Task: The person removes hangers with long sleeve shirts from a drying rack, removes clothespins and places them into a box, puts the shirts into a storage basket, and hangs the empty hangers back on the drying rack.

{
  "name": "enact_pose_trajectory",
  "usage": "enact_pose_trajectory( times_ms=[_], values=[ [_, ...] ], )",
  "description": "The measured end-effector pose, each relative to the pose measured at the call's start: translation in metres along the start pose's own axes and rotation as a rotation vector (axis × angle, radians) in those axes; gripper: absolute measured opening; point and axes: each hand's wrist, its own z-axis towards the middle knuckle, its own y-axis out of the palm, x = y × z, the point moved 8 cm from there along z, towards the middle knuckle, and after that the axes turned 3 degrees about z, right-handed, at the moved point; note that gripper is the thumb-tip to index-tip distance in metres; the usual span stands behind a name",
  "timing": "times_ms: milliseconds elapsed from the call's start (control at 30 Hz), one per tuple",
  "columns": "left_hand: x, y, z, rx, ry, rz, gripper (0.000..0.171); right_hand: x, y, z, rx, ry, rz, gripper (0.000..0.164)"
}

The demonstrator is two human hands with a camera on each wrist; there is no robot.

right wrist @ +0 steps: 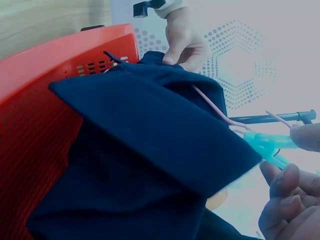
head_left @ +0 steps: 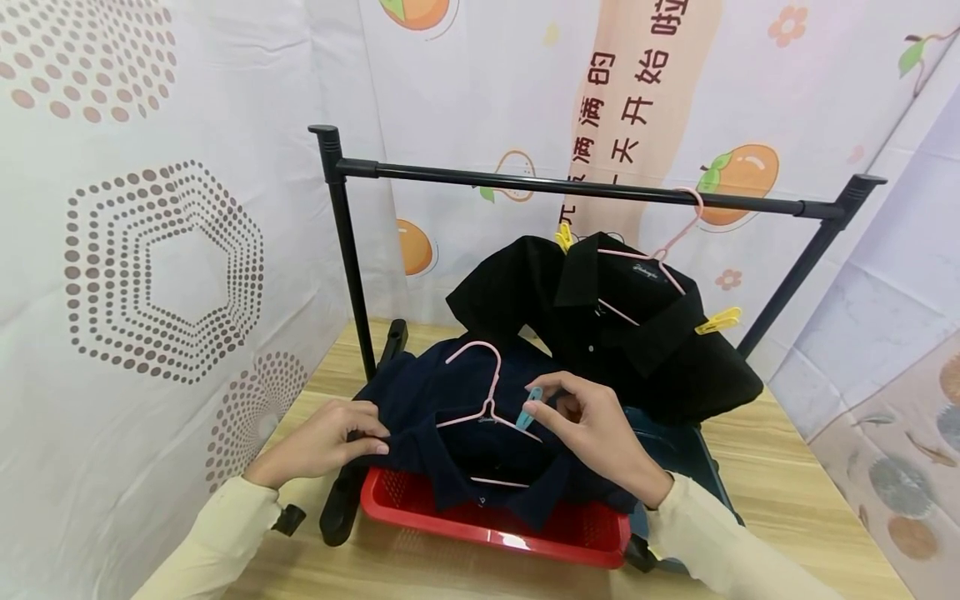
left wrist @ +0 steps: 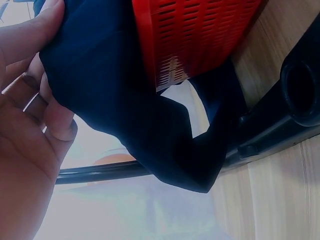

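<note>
In the head view, the navy shirt (head_left: 442,458) lies over the red basket (head_left: 517,542), spilling past its back and left end. The pink hanger (head_left: 497,371) sits in its neck, above the basket. Off the basket's left end, the left hand (head_left: 333,437) pinches the shirt's shoulder cloth; over the basket's right half, the right hand (head_left: 592,425) pinches a blue clip (head_left: 528,408) between thumb and fingers. The shirt looks light, limp and matt, so the shoulder seam or the hanger's neck should make the surest holds. Behind the basket, a black shirt (head_left: 517,283) hangs from a tubular metal-looking rack (head_left: 510,181).

In the left wrist view, thumb and fingers grip a thin cloth edge, which droops in soft folds beside the basket's slotted, plastic-looking wall.

In the right wrist view, a flat, pointed collar flap stands above the basket, probably stiffer than the body. The translucent clip, small and likely springy, is best held by its tails; whether it bites the cloth, I cannot tell.
</note>
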Motion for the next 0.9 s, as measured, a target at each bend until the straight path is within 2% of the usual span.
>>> enact_pose_trajectory(
  times_ms=[233,733,900],
  values=[
    [0.001,-0.001,-0.001,-0.006,0.004,0.000,0.010,0.008,-0.011,-0.008,0.015,0.046,-0.009,0.020],
    [0.000,-0.001,0.002,-0.014,0.011,0.015,0.011,0.021,-0.033,-0.020,0.049,0.064,-0.051,0.019],
    [0.000,0.001,0.001,-0.026,-0.008,0.006,0.008,0.028,-0.036,-0.027,0.046,0.082,-0.035,0.019]
  ],
)
